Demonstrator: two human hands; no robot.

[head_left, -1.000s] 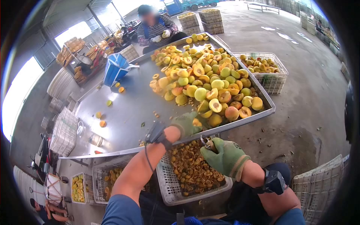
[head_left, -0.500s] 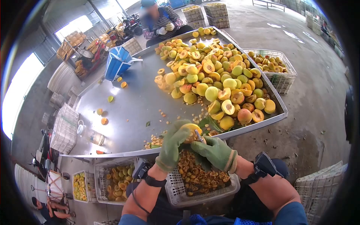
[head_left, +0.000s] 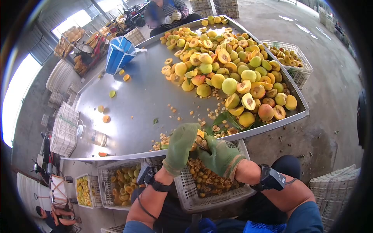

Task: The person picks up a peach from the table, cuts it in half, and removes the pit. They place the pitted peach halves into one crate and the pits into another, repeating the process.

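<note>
My left hand, in a green glove, is closed round a piece of yellow-orange fruit, mostly hidden by the fingers. Against the fruit, my right hand, gloved too, is closed on a small tool of which only a dark, thin part shows. Both hands are together at the near edge of the metal table. Below them a white crate holds brown fruit pits and scraps. Loose kernels lie on the table just left of my left hand.
A large heap of whole and halved fruit covers the table's right side. A blue bag and a clear jar stand left. Crates of fruit sit below the table; another is at right. A person sits across the table.
The view has shifted slightly. My hands have turned and drawn closer round the fruit, which shows less now; the tool's light part is no longer visible.
</note>
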